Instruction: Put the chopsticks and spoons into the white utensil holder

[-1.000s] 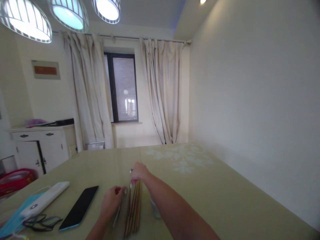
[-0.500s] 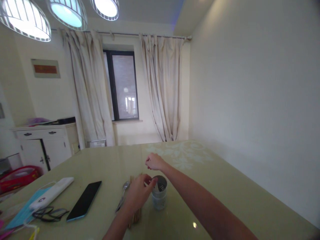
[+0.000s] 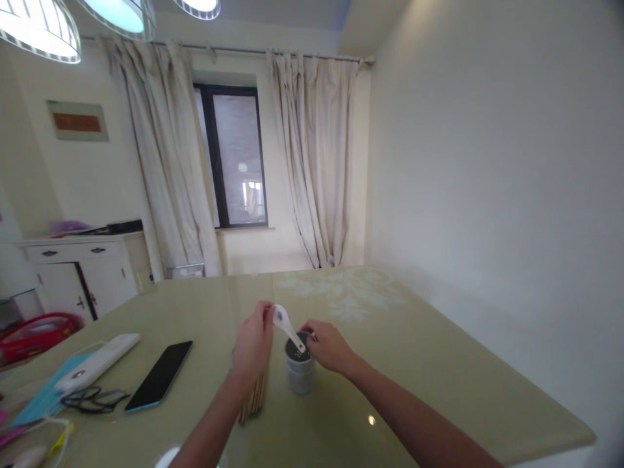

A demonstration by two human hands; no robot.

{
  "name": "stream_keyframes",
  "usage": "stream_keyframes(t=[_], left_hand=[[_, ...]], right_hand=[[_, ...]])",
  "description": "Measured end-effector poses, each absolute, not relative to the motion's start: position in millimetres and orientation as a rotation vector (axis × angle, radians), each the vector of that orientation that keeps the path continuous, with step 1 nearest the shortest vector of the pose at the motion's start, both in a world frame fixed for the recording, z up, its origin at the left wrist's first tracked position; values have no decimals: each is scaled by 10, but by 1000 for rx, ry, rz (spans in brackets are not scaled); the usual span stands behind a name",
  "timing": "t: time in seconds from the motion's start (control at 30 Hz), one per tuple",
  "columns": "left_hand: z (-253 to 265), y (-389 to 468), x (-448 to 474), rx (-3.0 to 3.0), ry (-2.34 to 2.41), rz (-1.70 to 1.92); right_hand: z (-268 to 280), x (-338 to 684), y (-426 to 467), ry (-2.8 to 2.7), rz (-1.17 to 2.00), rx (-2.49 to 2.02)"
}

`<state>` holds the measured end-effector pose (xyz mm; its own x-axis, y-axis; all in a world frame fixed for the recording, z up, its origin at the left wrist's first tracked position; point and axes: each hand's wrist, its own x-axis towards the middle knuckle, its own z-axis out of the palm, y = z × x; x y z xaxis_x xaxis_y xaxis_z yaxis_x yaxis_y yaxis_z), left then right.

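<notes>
My left hand [image 3: 253, 338] is closed on the bowl end of a white ceramic spoon [image 3: 287, 326] with a blue mark. The spoon slants down to the right, its handle tip over the dark perforated top of a grey-white cylindrical cup [image 3: 301, 376]. At the cup's right rim, my right hand [image 3: 331, 346] is closed with its fingertips on the edge. The cup stands upright on the table. Left of it lies a bundle of wooden chopsticks [image 3: 254, 398], partly covered by my left hand and forearm.
On the table [image 3: 414, 364], to the left, lie a black phone [image 3: 160, 376], eyeglasses [image 3: 93, 398], a white power strip-like device [image 3: 97, 364] and a blue face mask [image 3: 43, 396]. A white object [image 3: 167, 457] peeks out beside my left forearm. A wall borders the right side.
My right hand has come back from beyond the cup to its right rim. My left hand has left the rim, moved left and up, and now holds the white spoon.
</notes>
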<state>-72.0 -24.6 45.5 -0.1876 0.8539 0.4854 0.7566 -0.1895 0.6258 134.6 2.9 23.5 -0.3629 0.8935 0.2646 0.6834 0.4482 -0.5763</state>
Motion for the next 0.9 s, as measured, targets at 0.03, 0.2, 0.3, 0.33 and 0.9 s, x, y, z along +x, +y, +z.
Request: stream_keyframes(t=[0.03, 0.2, 0.3, 0.33, 0.9], left_hand=[[461, -190, -855, 1826, 1895, 1448], [328, 7, -1589, 1500, 1946, 1474], [132, -27, -1858, 1441, 2067, 1363], [58, -53, -1908, 1428, 2106, 1326], [-612, -12, -1960, 1540, 2278, 1062]], right_hand=[[222, 1341, 16, -2127, 511, -1324], [20, 1354, -131, -1929, 667, -1218], [-165, 1365, -227, -1829, 759, -1090], [-211, 1361, -249, -1840, 753, -1070], [-393, 1174, 28, -1766, 699, -1040]])
